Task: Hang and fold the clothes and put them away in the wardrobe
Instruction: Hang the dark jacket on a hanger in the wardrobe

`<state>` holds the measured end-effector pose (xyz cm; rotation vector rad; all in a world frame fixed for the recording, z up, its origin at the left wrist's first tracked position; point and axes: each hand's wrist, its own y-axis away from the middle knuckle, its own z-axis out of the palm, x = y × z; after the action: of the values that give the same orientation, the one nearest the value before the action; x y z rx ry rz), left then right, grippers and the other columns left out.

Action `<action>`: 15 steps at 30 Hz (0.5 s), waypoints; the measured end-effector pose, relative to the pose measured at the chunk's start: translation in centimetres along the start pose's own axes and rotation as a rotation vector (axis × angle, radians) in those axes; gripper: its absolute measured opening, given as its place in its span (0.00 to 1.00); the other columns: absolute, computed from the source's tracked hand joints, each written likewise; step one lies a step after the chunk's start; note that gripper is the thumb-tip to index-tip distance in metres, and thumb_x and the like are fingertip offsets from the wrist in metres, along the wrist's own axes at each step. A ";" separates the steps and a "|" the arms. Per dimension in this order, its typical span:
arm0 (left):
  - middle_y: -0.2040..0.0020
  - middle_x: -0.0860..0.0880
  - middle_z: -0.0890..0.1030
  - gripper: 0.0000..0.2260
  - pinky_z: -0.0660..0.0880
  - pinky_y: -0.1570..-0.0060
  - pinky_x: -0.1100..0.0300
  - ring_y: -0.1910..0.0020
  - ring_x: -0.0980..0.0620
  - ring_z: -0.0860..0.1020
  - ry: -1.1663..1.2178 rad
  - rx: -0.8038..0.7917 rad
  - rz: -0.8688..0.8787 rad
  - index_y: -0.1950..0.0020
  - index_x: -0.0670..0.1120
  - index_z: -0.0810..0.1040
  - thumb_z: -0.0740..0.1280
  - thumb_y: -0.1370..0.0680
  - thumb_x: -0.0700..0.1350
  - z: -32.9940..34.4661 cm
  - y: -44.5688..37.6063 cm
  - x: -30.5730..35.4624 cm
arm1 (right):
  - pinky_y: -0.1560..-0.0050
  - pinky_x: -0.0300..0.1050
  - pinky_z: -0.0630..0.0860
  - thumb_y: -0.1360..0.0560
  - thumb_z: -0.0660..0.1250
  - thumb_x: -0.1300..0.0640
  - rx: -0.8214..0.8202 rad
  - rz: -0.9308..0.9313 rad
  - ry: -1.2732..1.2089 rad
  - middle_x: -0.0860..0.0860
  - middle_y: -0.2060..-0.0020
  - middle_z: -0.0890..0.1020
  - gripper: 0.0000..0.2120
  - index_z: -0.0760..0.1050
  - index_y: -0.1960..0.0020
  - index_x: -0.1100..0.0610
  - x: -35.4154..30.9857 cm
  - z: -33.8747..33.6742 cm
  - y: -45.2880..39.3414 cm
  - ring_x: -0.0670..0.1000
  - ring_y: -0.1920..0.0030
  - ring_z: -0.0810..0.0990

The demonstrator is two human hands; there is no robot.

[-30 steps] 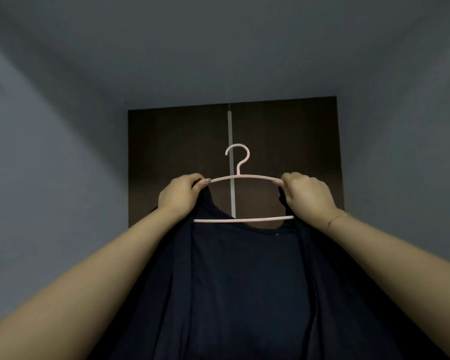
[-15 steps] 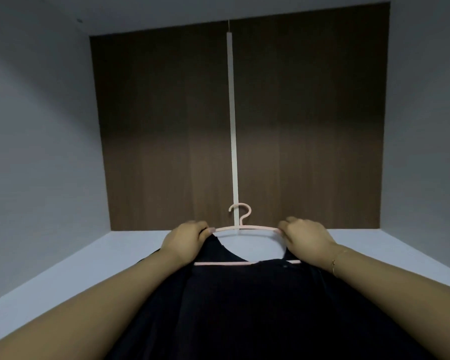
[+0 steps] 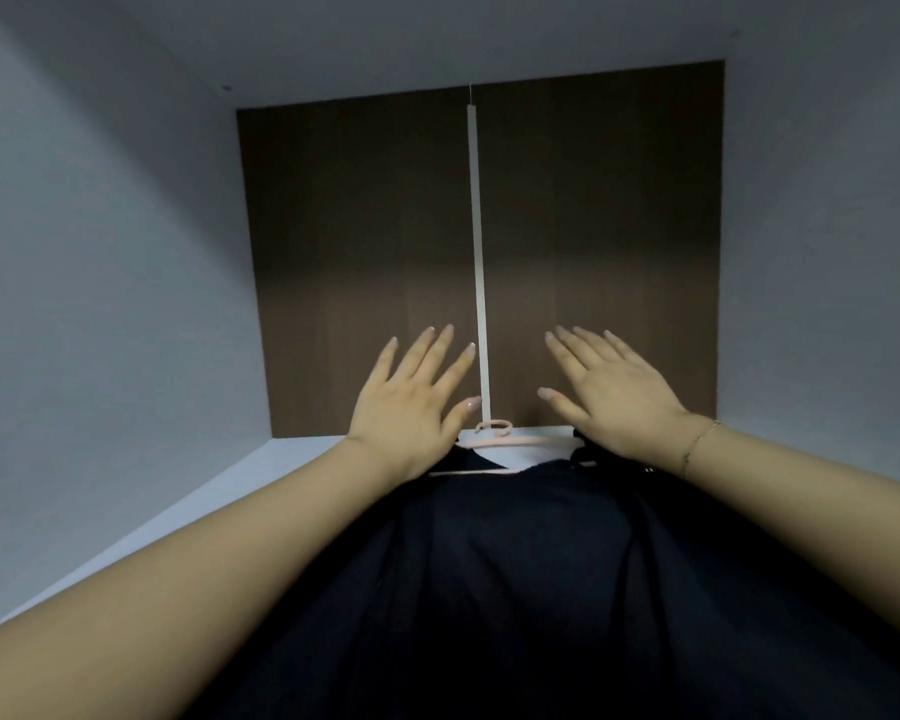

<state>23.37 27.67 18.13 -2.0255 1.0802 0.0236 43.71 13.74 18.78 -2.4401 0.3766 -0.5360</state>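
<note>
Both hands hover spread and flat, holding nothing: the left hand (image 3: 409, 407) and the right hand (image 3: 617, 392) are just above the pale pink plastic hanger (image 3: 505, 440), either side of its hook. Nearest, the dark navy fabric garment (image 3: 531, 589) lies draped on that hanger over the white wardrobe floor (image 3: 188, 517), its long axis running from the viewer toward the hanger. Beyond the hanger, whose hook points away, stands the dark brown wooden back panel (image 3: 365, 262) with a thin white vertical strip (image 3: 478, 252).

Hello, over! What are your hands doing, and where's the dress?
Left hand open, right hand open, neither holding anything. Dark dress on pink hanger, lying on the white shelf. Nothing in the way.
</note>
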 end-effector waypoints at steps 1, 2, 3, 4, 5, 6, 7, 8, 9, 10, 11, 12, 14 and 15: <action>0.19 0.50 0.42 0.28 0.39 0.24 0.47 0.21 0.51 0.41 0.004 0.009 -0.011 0.20 0.55 0.44 0.41 0.19 0.61 -1.5 1.5 -0.1 | 0.23 0.48 0.42 0.19 0.43 0.38 0.006 0.006 -0.018 0.51 0.21 0.51 0.33 0.45 0.20 0.54 -0.6 -1.5 1.6 0.49 0.21 0.47; 0.20 0.49 0.41 0.28 0.38 0.24 0.46 0.21 0.51 0.40 -0.008 0.028 -0.014 0.20 0.55 0.43 0.41 0.19 0.61 -3.0 3.0 -0.1 | 0.23 0.48 0.41 0.20 0.43 0.37 0.009 0.012 -0.029 0.50 0.21 0.49 0.33 0.44 0.20 0.53 -1.2 -2.9 3.3 0.49 0.21 0.45; 0.20 0.49 0.41 0.28 0.39 0.24 0.45 0.21 0.50 0.40 -0.027 0.060 -0.004 0.20 0.55 0.44 0.41 0.19 0.61 -4.5 4.7 -0.1 | 0.23 0.48 0.41 0.20 0.42 0.36 0.007 0.020 -0.031 0.49 0.21 0.49 0.33 0.44 0.20 0.51 -1.9 -4.3 5.1 0.49 0.21 0.44; 0.19 0.48 0.43 0.28 0.40 0.24 0.44 0.21 0.49 0.42 -0.042 0.105 0.014 0.20 0.54 0.45 0.41 0.19 0.61 -6.0 6.4 -0.1 | 0.23 0.49 0.41 0.21 0.41 0.36 0.001 0.031 -0.031 0.48 0.21 0.48 0.33 0.44 0.20 0.49 -2.5 -5.7 6.9 0.48 0.21 0.43; 0.19 0.48 0.45 0.28 0.42 0.24 0.43 0.21 0.48 0.44 -0.044 0.151 0.027 0.20 0.54 0.46 0.42 0.19 0.61 -7.4 8.4 0.1 | 0.23 0.49 0.41 0.21 0.40 0.35 -0.007 0.046 -0.035 0.47 0.21 0.48 0.33 0.45 0.20 0.48 -3.4 -7.1 9.1 0.48 0.21 0.43; 0.19 0.47 0.47 0.27 0.45 0.24 0.43 0.21 0.48 0.46 -0.022 0.194 0.031 0.20 0.54 0.48 0.42 0.18 0.61 -8.5 10.3 0.5 | 0.23 0.49 0.41 0.22 0.40 0.35 -0.003 0.066 -0.054 0.47 0.21 0.48 0.33 0.46 0.20 0.47 -4.2 -8.3 11.1 0.48 0.21 0.43; 0.19 0.47 0.49 0.27 0.47 0.24 0.42 0.21 0.48 0.48 0.018 0.223 0.028 0.20 0.54 0.50 0.43 0.18 0.60 -9.4 12.2 1.0 | 0.23 0.49 0.41 0.22 0.40 0.34 0.009 0.086 -0.081 0.47 0.21 0.48 0.33 0.46 0.20 0.47 -5.0 -9.2 13.3 0.48 0.21 0.43; 0.20 0.47 0.51 0.27 0.48 0.24 0.42 0.21 0.47 0.49 0.062 0.239 0.030 0.20 0.54 0.51 0.43 0.18 0.60 -10.2 14.2 1.6 | 0.23 0.49 0.41 0.22 0.40 0.34 0.021 0.101 -0.107 0.47 0.21 0.48 0.33 0.46 0.20 0.47 -6.1 -10.2 15.6 0.47 0.21 0.43; 0.20 0.47 0.52 0.27 0.49 0.24 0.42 0.21 0.48 0.50 0.094 0.238 0.036 0.20 0.54 0.52 0.44 0.18 0.60 -10.9 16.2 2.3 | 0.22 0.49 0.42 0.21 0.41 0.35 0.024 0.111 -0.124 0.47 0.21 0.49 0.32 0.46 0.20 0.47 -7.2 -11.0 17.9 0.47 0.21 0.43; 0.20 0.47 0.52 0.26 0.50 0.24 0.42 0.21 0.48 0.50 0.122 0.224 0.041 0.20 0.54 0.52 0.44 0.17 0.60 -11.5 18.1 3.1 | 0.22 0.50 0.42 0.21 0.42 0.35 0.019 0.118 -0.132 0.48 0.21 0.49 0.32 0.46 0.20 0.47 -8.3 -11.6 20.1 0.48 0.21 0.43; 0.20 0.47 0.51 0.26 0.50 0.24 0.42 0.21 0.48 0.50 0.151 0.203 0.040 0.20 0.54 0.51 0.44 0.17 0.59 -12.0 20.0 3.9 | 0.22 0.50 0.43 0.20 0.42 0.36 0.008 0.127 -0.134 0.48 0.21 0.49 0.31 0.46 0.20 0.47 -9.4 -12.2 22.1 0.48 0.21 0.43; 0.20 0.48 0.51 0.25 0.50 0.24 0.43 0.21 0.48 0.49 0.184 0.178 0.028 0.20 0.54 0.51 0.44 0.17 0.59 -12.3 21.9 4.7 | 0.22 0.50 0.43 0.19 0.43 0.37 -0.003 0.137 -0.127 0.48 0.21 0.48 0.30 0.46 0.20 0.47 -10.4 -12.6 24.0 0.48 0.21 0.43; 0.19 0.48 0.50 0.25 0.50 0.24 0.43 0.21 0.49 0.48 0.253 0.139 -0.012 0.20 0.55 0.49 0.44 0.17 0.58 -12.8 25.1 5.9 | 0.22 0.51 0.43 0.18 0.44 0.39 0.001 0.145 -0.085 0.49 0.21 0.48 0.29 0.46 0.20 0.48 -12.2 -12.8 27.3 0.49 0.21 0.43; 0.19 0.49 0.50 0.25 0.49 0.24 0.44 0.21 0.50 0.48 0.290 0.120 -0.033 0.20 0.55 0.49 0.44 0.17 0.58 -12.9 26.7 6.4 | 0.22 0.52 0.44 0.17 0.44 0.39 0.007 0.146 -0.070 0.50 0.21 0.49 0.29 0.46 0.20 0.48 -13.0 -12.8 28.8 0.50 0.21 0.44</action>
<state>4.41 6.79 6.94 -1.9766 1.1948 -0.3542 22.43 -10.00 6.76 -2.3944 0.5172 -0.3876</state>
